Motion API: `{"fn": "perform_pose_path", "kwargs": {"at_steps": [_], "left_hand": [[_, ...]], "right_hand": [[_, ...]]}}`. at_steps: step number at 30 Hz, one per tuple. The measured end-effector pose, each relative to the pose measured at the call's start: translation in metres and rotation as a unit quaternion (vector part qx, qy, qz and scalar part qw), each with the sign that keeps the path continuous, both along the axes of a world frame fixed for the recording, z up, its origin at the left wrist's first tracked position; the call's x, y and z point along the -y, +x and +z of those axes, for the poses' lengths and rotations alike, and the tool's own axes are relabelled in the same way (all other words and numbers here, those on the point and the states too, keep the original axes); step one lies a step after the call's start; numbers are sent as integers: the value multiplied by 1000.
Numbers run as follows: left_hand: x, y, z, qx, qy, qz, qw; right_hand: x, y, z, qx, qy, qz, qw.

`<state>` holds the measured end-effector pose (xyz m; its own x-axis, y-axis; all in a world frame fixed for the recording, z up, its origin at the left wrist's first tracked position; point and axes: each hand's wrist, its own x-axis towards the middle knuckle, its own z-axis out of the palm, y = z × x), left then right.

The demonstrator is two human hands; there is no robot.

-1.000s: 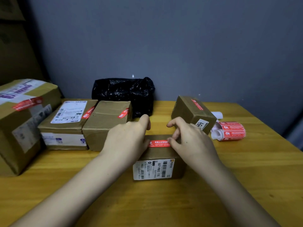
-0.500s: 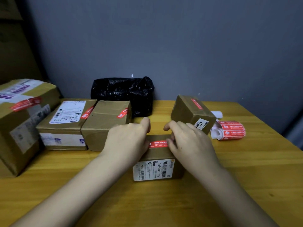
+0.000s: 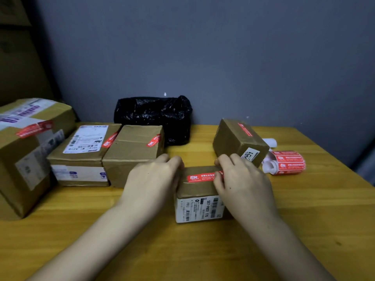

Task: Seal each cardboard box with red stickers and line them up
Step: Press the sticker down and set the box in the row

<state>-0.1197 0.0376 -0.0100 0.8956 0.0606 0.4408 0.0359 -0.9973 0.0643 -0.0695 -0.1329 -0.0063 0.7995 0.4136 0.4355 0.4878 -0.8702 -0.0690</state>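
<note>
A small cardboard box (image 3: 199, 191) with a white barcode label on its near side sits mid-table. A red sticker (image 3: 199, 177) lies across its top. My left hand (image 3: 152, 179) covers the box's left end, fingers curled over the far edge. My right hand (image 3: 243, 183) grips the right end, its thumb on the sticker's right end. To the left, three boxes stand side by side, each with a red sticker: a plain one (image 3: 134, 151), a labelled one (image 3: 81, 151) and a large one (image 3: 26, 155). A roll of red stickers (image 3: 288, 162) lies at the right.
Another stickered box (image 3: 233, 138) stands tilted just behind my right hand, beside the roll. A black plastic bag (image 3: 154, 116) rests against the grey wall at the back. The wooden table (image 3: 203, 250) stretches toward me, and its right edge runs close to the roll.
My left fingers have curled further over the box's far edge. My right hand has shifted slightly along the sticker. The box stays where it was.
</note>
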Motion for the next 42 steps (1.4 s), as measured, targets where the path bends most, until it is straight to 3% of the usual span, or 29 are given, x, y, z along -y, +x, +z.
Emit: {"fn": "perform_pose_path", "kwargs": {"at_steps": [4,8,13,16,20,24,30,42], "left_hand": [[7,-2,-6,-20,-74,-58,995],[12,3,-12,-91,-49,-79,991],[7,6,-13,-94,-45,-78,992],[5,6,-17,-96,-50,-76,991],[13,-3,-28,-39,8,-95,995],[25,-7,-33,-33,61,-119,991],[33,-4,-30,-13,41,-86,995],[23,-4,-37,-66,60,-25,996]], "right_hand": [[1,1,0,-9,-5,-4,1000],[4,-3,6,-19,-19,-5,1000],[12,4,-3,37,-28,-33,998],[22,7,-15,53,5,3,999],[25,-3,-36,-2,-37,114,993],[24,-2,-44,-14,-45,115,992],[16,-4,-40,-9,-35,116,993],[15,-2,-42,-9,-57,87,995]]}}
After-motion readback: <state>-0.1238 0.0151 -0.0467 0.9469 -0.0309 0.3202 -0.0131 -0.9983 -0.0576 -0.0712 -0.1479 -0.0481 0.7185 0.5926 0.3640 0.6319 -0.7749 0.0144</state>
